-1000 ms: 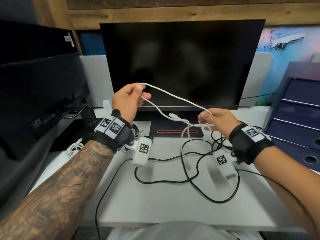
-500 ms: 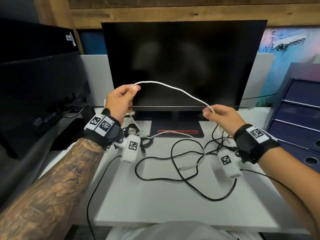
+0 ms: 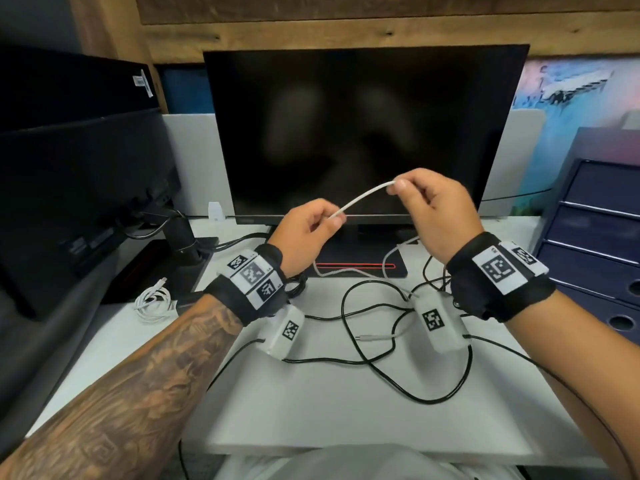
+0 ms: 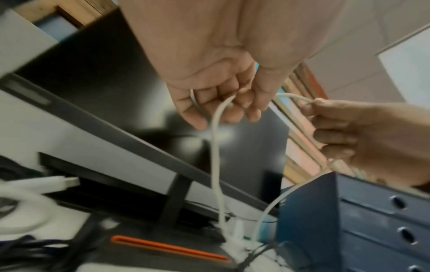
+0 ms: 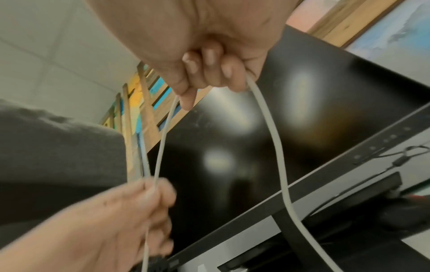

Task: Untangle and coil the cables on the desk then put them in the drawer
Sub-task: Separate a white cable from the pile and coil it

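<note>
Holding the white cable (image 3: 363,197) up in front of the dark monitor (image 3: 363,133), we had both hands raised above the table (image 3: 311,410). Our left hand (image 3: 304,230) pinched the cable between thumb and curled fingers, and our right hand (image 3: 433,209) pinched it a little higher, so a short stretch ran taut and slanting upward from left to right between them. From the left wrist view, the cable dropped from under the left hand's fingers (image 4: 223,103) down toward the table, and a second strand fell from the right hand (image 4: 363,139) the same way. On the table below, the rest of the white cable lay near the monitor's base, mixed with loops of black cable (image 3: 408,382) that crossed one another between our wrists. A separate white cable bundle (image 3: 152,299) sat coiled at the table's left edge, well apart from the tangle. At the right stood a blue drawer unit (image 3: 595,244), its drawers closed as far as we could see.
</note>
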